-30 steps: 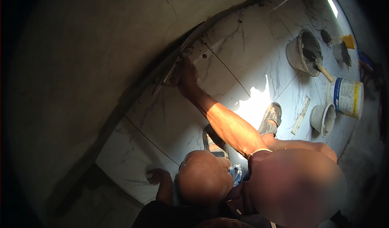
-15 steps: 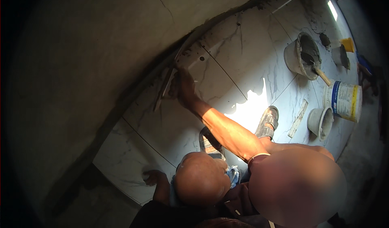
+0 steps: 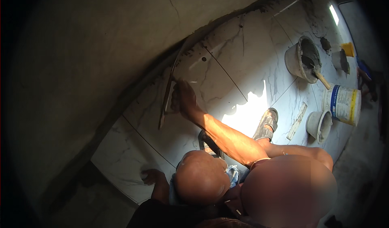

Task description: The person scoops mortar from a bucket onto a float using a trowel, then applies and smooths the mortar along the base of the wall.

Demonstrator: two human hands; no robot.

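My right hand (image 3: 185,100) is closed on a flat, thin-bladed trowel (image 3: 165,106), seen nearly edge-on. It stands upright close to the foot of the wall, over the marbled white tiles (image 3: 219,82). My left hand (image 3: 152,176) is low at the left near the tiles' edge, its fingers curled over a small whitish thing too dim to name. Between my arms one bare knee shows, and a round blurred area covers the lower right. My sandalled feet (image 3: 267,124) rest on the tiles.
A bucket of grey mortar (image 3: 298,61) with a wooden-handled tool stands at the right. Around it are a white paint pail (image 3: 342,104), a smaller bucket (image 3: 318,126), a pale flat strip (image 3: 298,121) and a yellow container (image 3: 347,49). A bare plastered wall (image 3: 101,45) rises along the left.
My right hand has moved down and slightly right with the trowel, which now stands steeper. My left hand has stayed nearly in place.
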